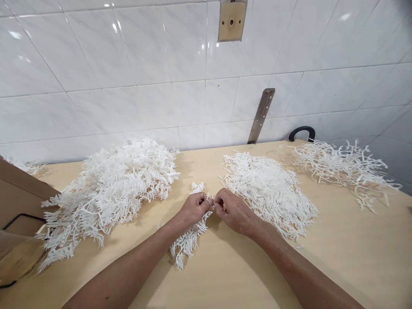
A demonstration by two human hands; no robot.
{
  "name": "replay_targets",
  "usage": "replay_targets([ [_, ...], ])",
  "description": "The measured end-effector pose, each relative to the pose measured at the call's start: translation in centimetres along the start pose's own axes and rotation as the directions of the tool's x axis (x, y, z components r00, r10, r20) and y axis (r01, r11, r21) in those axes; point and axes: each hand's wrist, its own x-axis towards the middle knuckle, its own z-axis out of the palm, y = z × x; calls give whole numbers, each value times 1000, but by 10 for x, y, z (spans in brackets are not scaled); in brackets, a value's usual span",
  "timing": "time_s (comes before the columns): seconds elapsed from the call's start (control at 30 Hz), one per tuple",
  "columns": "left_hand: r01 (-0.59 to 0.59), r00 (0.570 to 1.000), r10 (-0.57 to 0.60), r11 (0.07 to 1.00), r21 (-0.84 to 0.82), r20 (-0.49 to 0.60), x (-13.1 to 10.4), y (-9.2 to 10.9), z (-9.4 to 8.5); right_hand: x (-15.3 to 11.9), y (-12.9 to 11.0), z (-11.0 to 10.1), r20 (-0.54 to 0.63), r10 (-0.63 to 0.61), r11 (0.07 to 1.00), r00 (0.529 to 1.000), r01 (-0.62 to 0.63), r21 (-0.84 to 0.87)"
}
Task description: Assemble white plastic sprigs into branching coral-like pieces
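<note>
My left hand (195, 207) pinches a small white branched plastic piece (208, 197) between thumb and fingertips. Close against it, my right hand (234, 211) has its fingers closed at the piece's right end; the fingertips hide most of it. Under and beside my left hand lies a small heap of white branched pieces (188, 245). A big fluffy heap of similar branched pieces (120, 186) stands to the left. Just beyond my right hand is a flatter, denser pile of thin white pieces (268, 191).
Bare white stems (341, 165) lie tangled at the table's right end. A cardboard box (24, 193) and a clear container (19, 257) stand at the left edge. A metal strip (262, 116) and black curved handle (302, 130) are by the tiled wall (128, 107) behind the wooden table (354, 253).
</note>
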Motion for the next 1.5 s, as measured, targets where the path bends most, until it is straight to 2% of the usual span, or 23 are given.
replay_targets([
  [0.13, -38, 999, 38, 998, 51, 5, 0, 0, -2, 0, 0, 5, -21, 34, 999, 999, -34, -3],
  [0.27, -54, 998, 57, 994, 90, -32, 3, -5, -2, 0, -3, 13, 1, 162, 976, 987, -160, 145],
  [0.33, -58, 996, 66, 990, 126, -57, 6, -9, -2, 0, -5, 18, -18, 208, 968, 978, -203, 146],
  [0.47, -63, 993, 76, 989, 135, -93, 9, -13, -1, 3, -8, 24, -170, 139, 989, 976, -145, -26],
  [0.6, -9, 996, 13, 999, 38, -87, 6, -10, -2, 3, -7, 22, -155, 86, 996, 984, -82, 29],
  [0.73, -18, 996, 19, 1000, 8, -82, 6, -8, -4, 1, -6, 18, -163, 70, 997, 984, -63, 50],
  [0.8, -28, 995, 33, 998, 51, -97, 6, -8, -4, 1, -6, 18, -174, 47, 998, 984, -39, 45],
  [0.9, -57, 989, 85, 973, 222, -122, 6, -10, -4, 0, -6, 20, -151, 32, 999, 988, -28, 30],
  [0.97, -91, 982, 146, 923, 373, -121, 5, -12, -3, 0, -7, 21, -106, 78, 997, 991, -77, 10],
  [1.03, -128, 974, 203, 859, 496, -100, 3, -14, -2, 1, -10, 22, -51, 184, 983, 982, -184, 12],
  [1.17, -229, 944, 325, 768, 598, -55, 0, -15, 0, 6, -12, 23, 44, 430, 893, 902, -432, 125],
  [1.23, -275, 925, 377, 764, 583, -57, 0, -14, 0, 9, -8, 20, 59, 516, 837, 854, -518, 175],
  [1.3, -271, 924, 369, 819, 507, -103, 0, -12, -1, 10, -3, 15, 30, 574, 802, 819, -569, 180],
  [1.4, -169, 961, 214, 955, 244, -174, 3, -9, -3, 11, 8, 2, -120, 569, 822, 813, -560, 100],
  [1.5, -24, 988, 22, 1000, -8, -156, 6, -8, -6, 10, 22, -13, -323, 475, 858, 818, -512, -36],
])
